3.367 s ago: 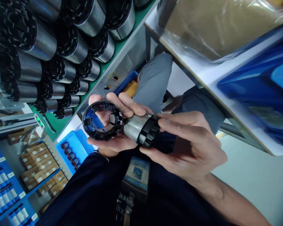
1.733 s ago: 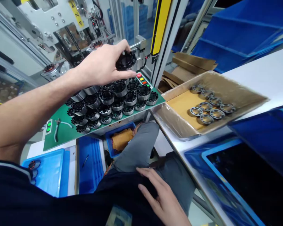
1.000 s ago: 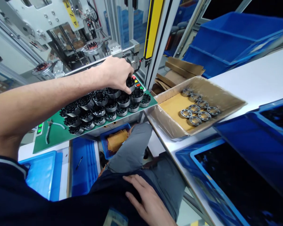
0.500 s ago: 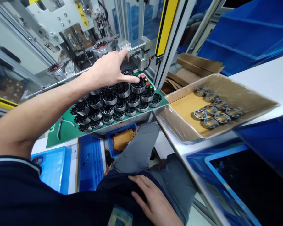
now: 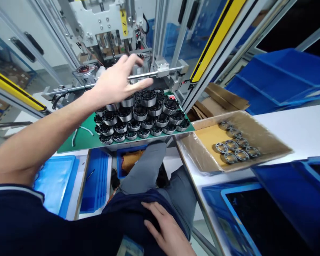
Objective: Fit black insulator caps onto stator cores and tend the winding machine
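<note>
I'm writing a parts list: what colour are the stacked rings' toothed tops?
The toothed tops are black, best seen in the head view.

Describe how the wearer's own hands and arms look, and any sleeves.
Both the left hand and the right hand are bare: no gloves, and no ring or watch shows. The left forearm is uncovered, coming out of a short, dark navy sleeve with a thin pale stripe near its edge. The right sleeve is out of view.
</note>
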Available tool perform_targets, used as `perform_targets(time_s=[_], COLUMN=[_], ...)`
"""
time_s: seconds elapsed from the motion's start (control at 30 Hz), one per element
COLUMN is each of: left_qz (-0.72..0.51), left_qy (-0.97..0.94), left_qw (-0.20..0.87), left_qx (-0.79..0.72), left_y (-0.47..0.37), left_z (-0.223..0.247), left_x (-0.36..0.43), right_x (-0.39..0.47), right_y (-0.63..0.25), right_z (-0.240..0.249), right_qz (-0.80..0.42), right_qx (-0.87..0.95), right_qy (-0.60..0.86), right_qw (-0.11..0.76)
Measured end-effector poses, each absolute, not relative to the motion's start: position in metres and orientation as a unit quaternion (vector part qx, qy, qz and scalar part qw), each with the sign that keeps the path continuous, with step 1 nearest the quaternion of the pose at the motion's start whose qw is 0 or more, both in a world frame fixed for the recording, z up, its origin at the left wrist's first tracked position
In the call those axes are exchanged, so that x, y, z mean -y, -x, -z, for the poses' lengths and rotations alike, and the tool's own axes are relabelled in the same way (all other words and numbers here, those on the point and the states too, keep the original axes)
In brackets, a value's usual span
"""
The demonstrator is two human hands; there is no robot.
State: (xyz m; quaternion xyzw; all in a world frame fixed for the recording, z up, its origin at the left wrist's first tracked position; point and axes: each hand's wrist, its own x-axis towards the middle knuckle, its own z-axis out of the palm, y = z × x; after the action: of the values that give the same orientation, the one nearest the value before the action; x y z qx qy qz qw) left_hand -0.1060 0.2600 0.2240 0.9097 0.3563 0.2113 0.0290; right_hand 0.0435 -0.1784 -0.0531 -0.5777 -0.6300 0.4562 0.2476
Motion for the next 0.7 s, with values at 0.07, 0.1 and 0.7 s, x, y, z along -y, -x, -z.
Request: perform_targets(time_s=[0.07,0.1,0.7], left_qz=[-0.240,-0.244,-0.054], left_qy=[-0.893,-0.882,-0.637], left_qw=[0.032,0.041,0.019], left_qx=[-0.380,-0.400,-0.769], left_y=[0.156,0.180,0.371], left_z=[-0.228,-0.227,-0.059], left_x=[-0.262,-0.261,-0.164], right_x=[0.184,0.186,0.163], right_y=[-0.048,-0.051,-0.073], right_z=[0.056,0.057,0.023], right_qz=[-0.447,-0.443,-0.411], right_qx=[0.636,0.639,0.650], right_qy=[0.581,0.582,0.593], right_qw=[0.241,0.237,0.239])
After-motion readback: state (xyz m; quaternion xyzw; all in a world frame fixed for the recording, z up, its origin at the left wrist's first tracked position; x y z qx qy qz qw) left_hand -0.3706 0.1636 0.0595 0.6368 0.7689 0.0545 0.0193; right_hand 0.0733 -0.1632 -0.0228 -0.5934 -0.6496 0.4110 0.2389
